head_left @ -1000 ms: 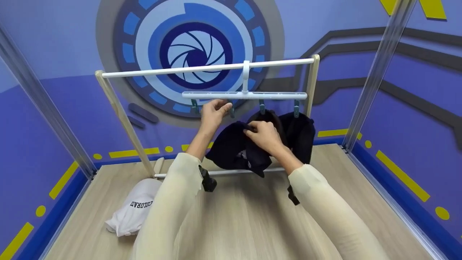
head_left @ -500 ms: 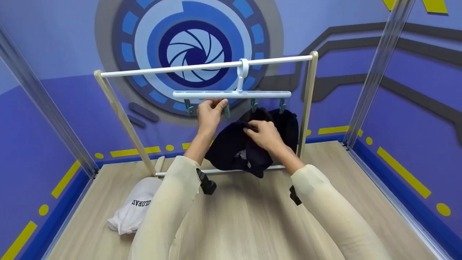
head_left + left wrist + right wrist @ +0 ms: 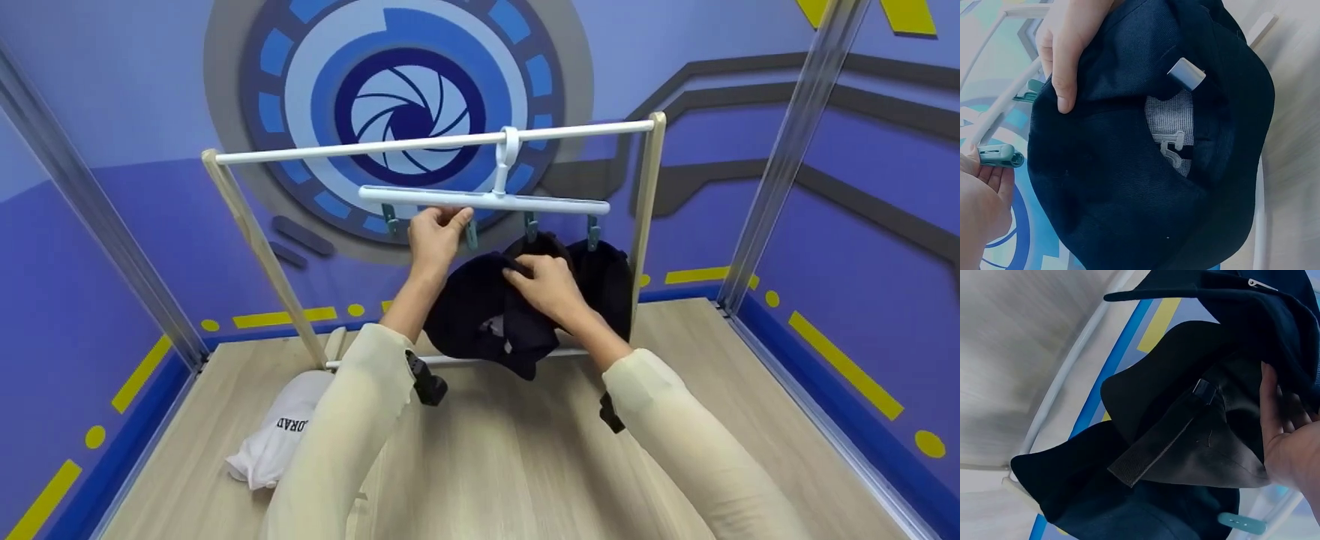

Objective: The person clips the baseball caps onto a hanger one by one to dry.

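In the head view a white hanger [image 3: 480, 199] hangs by its hook from the rack's top rail, its right end a little lower than its left. My left hand [image 3: 433, 244] pinches a green clip [image 3: 1004, 156] under the hanger. Below and to the right, my right hand [image 3: 551, 289] holds a navy cap [image 3: 1112, 169] by its edge, thumb on one side and fingers behind. The cap's strap buckle [image 3: 1187, 73] and back opening face the left wrist camera. Behind it, a black cap [image 3: 1207, 444] and another dark cap [image 3: 1145, 506] hang from clips on the hanger's right half.
A white cap [image 3: 281, 435] with dark lettering lies on the wooden table [image 3: 510, 450] at the left, partly behind the left sleeve. The rack's wooden posts [image 3: 646, 195] flank the hanger. Another green clip [image 3: 390, 219] hangs near the hanger's left end.
The hanger has shifted left along the rail and its right end has dipped, with the hung caps moving along. Both hands keep their holds on the clip and the navy cap.
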Demonstrator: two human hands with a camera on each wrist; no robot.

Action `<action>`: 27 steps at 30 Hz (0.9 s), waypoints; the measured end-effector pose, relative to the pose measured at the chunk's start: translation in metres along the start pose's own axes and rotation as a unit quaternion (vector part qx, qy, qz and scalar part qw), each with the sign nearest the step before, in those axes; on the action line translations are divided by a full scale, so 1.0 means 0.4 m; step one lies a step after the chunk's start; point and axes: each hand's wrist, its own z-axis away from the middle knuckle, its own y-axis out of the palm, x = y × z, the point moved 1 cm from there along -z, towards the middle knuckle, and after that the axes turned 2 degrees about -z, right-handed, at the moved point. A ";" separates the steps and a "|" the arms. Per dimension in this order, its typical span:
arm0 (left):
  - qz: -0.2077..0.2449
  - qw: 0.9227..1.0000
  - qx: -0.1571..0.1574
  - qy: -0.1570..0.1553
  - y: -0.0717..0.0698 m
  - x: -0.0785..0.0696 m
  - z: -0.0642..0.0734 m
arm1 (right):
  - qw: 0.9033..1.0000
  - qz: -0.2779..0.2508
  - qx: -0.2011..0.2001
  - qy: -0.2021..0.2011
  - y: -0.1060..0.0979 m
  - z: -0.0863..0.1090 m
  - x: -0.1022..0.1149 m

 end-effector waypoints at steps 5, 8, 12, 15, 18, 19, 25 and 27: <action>-0.012 1.000 0.003 -0.001 -0.006 -0.005 0.001 | 1.000 -0.006 -0.014 0.023 0.011 -0.001 0.020; -0.013 1.000 0.006 -0.005 -0.008 -0.008 0.001 | 0.999 -0.016 -0.018 0.044 0.013 -0.007 0.037; -0.015 1.000 0.009 -0.004 -0.008 -0.011 -0.002 | 0.997 -0.036 -0.024 0.065 0.010 -0.020 0.056; -0.017 1.000 0.014 -0.002 -0.008 -0.014 -0.004 | 0.996 -0.053 -0.027 0.072 0.006 -0.027 0.068; -0.027 1.000 0.015 0.002 -0.010 -0.016 -0.006 | 0.994 -0.068 -0.032 0.075 0.005 -0.032 0.076; -0.031 0.999 0.014 0.005 -0.011 -0.016 -0.007 | 0.994 -0.070 -0.033 0.075 0.006 -0.033 0.077; -0.047 0.998 0.023 0.017 -0.015 -0.017 -0.005 | 0.994 -0.077 -0.036 0.074 0.009 -0.033 0.074; -0.049 0.998 0.039 0.019 -0.014 -0.016 0.000 | 0.993 -0.082 -0.034 0.080 0.010 -0.031 0.072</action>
